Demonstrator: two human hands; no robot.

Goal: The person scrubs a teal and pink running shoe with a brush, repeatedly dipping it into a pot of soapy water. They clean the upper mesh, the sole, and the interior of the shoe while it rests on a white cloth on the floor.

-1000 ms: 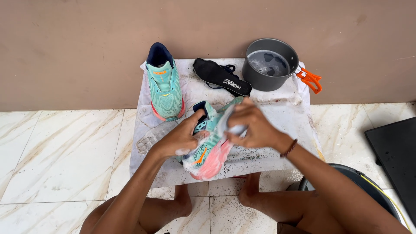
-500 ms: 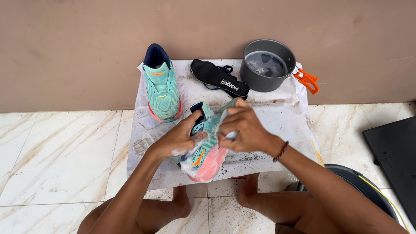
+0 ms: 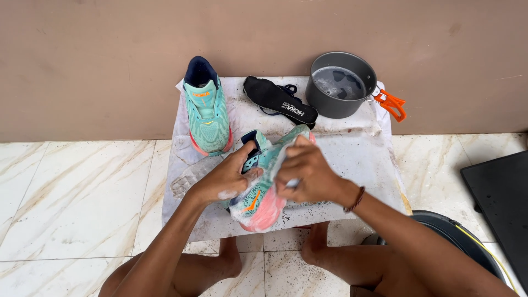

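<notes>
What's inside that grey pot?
The pot holds soapy water with foam patches on top. Its bottom is hidden under the water, so whether anything lies in it cannot be told.

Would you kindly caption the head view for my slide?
Left hand grips a soapy teal shoe while right hand scrubs it on a white cloth.

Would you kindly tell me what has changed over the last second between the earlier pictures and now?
Little has changed: the right hand has shifted slightly across the soapy turquoise-and-pink running shoe, which the left hand still grips. The second turquoise shoe, black insole, grey metal pot of water and white cloth stayed put.
</notes>
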